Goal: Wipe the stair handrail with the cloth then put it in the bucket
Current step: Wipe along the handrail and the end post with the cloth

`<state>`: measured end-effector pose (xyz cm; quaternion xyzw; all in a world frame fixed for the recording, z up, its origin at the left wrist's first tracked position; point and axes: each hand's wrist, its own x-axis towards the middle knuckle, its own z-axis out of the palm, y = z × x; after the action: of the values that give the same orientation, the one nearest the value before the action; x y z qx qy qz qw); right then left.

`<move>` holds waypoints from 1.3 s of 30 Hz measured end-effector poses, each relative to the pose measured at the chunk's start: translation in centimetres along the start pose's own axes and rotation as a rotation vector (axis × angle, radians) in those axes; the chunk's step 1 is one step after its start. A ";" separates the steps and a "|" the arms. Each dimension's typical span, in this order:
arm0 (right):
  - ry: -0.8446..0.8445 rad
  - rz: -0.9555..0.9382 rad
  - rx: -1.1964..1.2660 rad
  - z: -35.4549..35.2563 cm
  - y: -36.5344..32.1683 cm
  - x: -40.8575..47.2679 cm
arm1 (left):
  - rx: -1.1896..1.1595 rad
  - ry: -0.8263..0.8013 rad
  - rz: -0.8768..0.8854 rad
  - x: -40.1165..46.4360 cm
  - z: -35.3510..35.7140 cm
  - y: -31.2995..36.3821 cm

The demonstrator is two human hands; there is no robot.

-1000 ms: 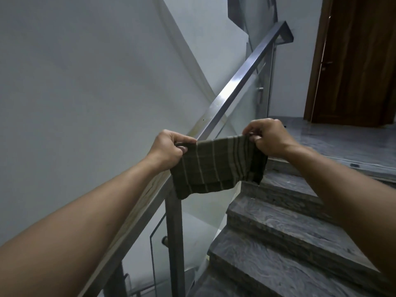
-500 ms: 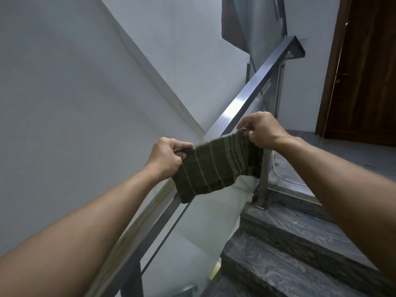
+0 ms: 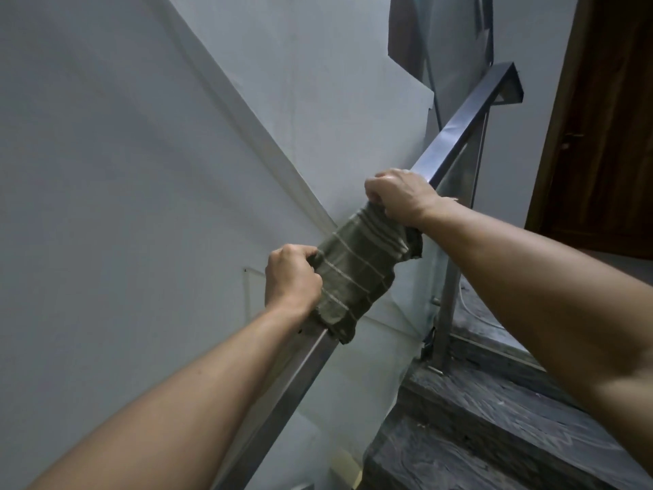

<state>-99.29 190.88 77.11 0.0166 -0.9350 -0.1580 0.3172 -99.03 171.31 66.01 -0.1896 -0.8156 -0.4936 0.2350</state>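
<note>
Wall [image 3: 123, 171]: pale grey, filling the left half of the view, with a slanted ledge running down toward the rail. Door [image 3: 607, 136]: dark brown wood, at upper right, partly cut off by the frame edge. Steps [image 3: 494, 426]: dark veined stone, at lower right, rising toward the door. Rail [image 3: 456, 130]: square-section brushed metal, running diagonally from bottom centre up to a bent end at upper right. Glass [image 3: 417, 298]: clear panel under the rail, to the right of the cloth. Post [image 3: 447, 313]: 1 upright metal support, standing on the top step just right of the glass. Cloth [image 3: 357, 274]: olive green with pale stripes, draped over the rail and stretched along it between the 2 hands; its lower corner hangs down over the rail's right side. Right hand [image 3: 399, 198]: on the rail at the cloth's upper end, fingers curled tight around a bunched edge of the cloth. Left hand [image 3: 291, 277]: on the rail at the cloth's lower end, fingers closed in a fist on the opposite edge. Both forearms are bare and enter from the bottom corners.
</note>
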 end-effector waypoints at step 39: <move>-0.311 -0.532 -0.305 3.3 3.5 -3.1 | 0.553 -0.288 0.014 -4.8 6.0 1.0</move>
<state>-98.52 195.52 73.92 0.1877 -0.9007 -0.3739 0.1173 -95.73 176.81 61.59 -0.1920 -0.9425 -0.2197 0.1631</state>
